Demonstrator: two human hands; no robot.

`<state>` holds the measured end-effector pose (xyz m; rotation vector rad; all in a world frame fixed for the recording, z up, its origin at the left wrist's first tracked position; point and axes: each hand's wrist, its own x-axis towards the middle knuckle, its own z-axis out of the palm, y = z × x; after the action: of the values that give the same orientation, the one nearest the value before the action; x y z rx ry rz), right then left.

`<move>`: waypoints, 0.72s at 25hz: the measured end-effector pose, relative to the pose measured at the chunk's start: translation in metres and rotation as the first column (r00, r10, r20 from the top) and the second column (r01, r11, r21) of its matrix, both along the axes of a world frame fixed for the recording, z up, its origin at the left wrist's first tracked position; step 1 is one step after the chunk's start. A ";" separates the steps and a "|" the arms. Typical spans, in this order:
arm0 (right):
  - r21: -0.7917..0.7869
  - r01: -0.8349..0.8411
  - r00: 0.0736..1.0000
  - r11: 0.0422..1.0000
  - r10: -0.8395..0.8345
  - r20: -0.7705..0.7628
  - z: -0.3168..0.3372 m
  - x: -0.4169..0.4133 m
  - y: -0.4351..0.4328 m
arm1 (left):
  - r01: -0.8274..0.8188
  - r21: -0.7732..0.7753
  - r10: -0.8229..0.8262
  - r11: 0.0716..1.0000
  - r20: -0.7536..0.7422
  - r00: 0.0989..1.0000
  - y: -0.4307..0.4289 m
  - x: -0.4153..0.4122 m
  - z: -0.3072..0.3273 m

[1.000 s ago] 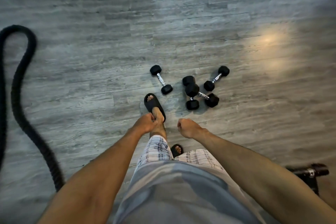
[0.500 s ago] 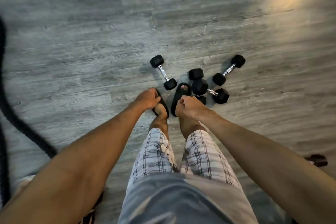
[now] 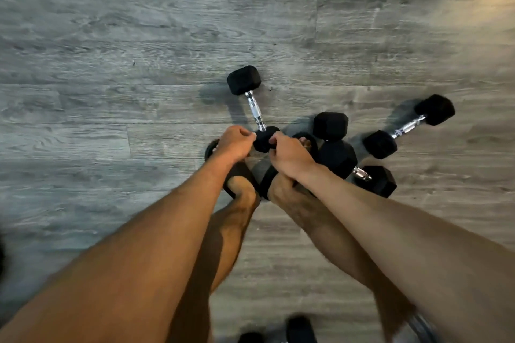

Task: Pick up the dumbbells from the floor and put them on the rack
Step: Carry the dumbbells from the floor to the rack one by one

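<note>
Several black hex dumbbells with chrome handles lie on the grey plank floor. The left dumbbell (image 3: pixel 256 113) points away from me, its near head between my two hands. Two more lie crossed in the middle (image 3: pixel 337 159), and the right dumbbell (image 3: pixel 407 127) lies slanted. My left hand (image 3: pixel 235 143) hangs just left of that near head, fingers loosely curled, holding nothing. My right hand (image 3: pixel 289 156) is just right of the head, also loosely curled; whether it touches the head is unclear. No rack is in view.
My feet in black slippers (image 3: pixel 237 175) stand right under my hands, close to the dumbbells. Blurred dark objects (image 3: pixel 301 328) sit at the bottom edge. Bare floor (image 3: pixel 139 50) stretches to the left and far side.
I have stepped up to the dumbbells and bent down. Both hands dropped and moved forward to the near head of the left dumbbell. The thick black rope has left the view.
</note>
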<state>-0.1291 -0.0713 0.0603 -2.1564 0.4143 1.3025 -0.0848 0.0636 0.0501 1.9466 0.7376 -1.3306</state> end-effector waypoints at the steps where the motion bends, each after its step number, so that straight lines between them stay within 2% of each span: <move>1: -0.015 0.012 1.000 1.000 -0.012 0.001 -0.025 0.003 0.002 | -0.071 0.006 0.071 0.997 0.004 0.997 -0.001 0.000 -0.024; 5: -0.076 0.087 0.996 0.993 -0.086 0.013 -0.115 0.005 0.016 | -0.365 0.028 0.365 0.931 0.013 0.931 -0.001 0.003 -0.127; 9: -0.106 0.101 0.990 0.989 -0.089 0.113 -0.174 0.010 0.023 | -0.625 -0.073 0.622 0.777 -0.063 0.781 -0.008 0.013 -0.195; 12: -0.079 0.137 0.988 0.987 -0.131 0.081 -0.201 0.014 0.030 | -0.740 -0.165 0.726 0.652 -0.149 0.672 -0.016 0.022 -0.214; 15: -0.079 0.100 0.995 0.992 -0.098 0.030 -0.224 0.020 0.037 | -0.793 -0.203 0.760 0.574 -0.228 0.608 -0.019 0.033 -0.213; 16: -0.087 0.075 0.997 0.993 -0.073 0.026 -0.229 0.020 0.037 | -0.793 -0.212 0.751 0.571 -0.255 0.609 -0.020 0.035 -0.211; 18: -0.092 0.047 0.999 0.995 -0.045 0.022 -0.226 0.021 0.035 | -0.751 -0.193 0.705 0.631 -0.261 0.659 -0.020 0.038 -0.200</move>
<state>-0.1082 -0.0362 -0.1658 -2.2207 0.5228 1.2585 -0.0465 0.0440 -0.1502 1.0885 1.1855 -0.9902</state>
